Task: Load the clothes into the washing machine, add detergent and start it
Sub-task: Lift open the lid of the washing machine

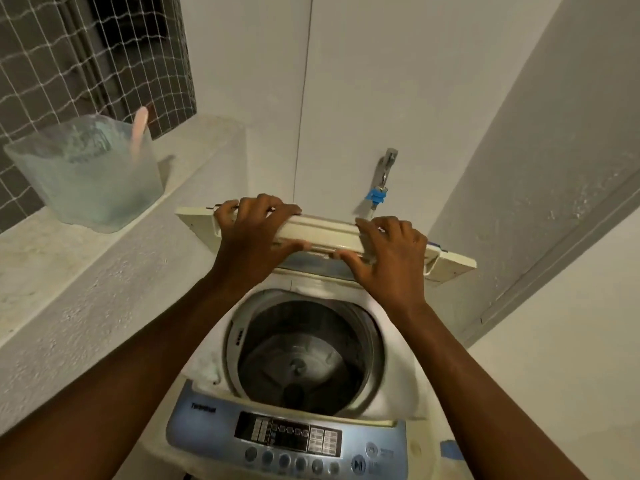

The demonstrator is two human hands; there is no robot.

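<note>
A white top-loading washing machine (398, 386) stands below me, its folding lid (329, 233) raised at the back. My left hand (258, 230) grips the lid's folded top edge on the left. My right hand (388, 258) grips the same edge on the right. The steel drum (304, 355) is exposed and looks empty; no clothes are in view. A blue control panel (287, 441) with buttons runs along the machine's front. A clear plastic tub of bluish detergent powder (86, 174) with a pink scoop (138, 133) sits on the ledge at the left.
A white concrete ledge (69, 271) runs along the left, under a netted window (86, 57). A metal tap (386, 171) with a blue hose connector (376, 195) sticks out of the white wall behind the lid. A wall edge slants down the right side.
</note>
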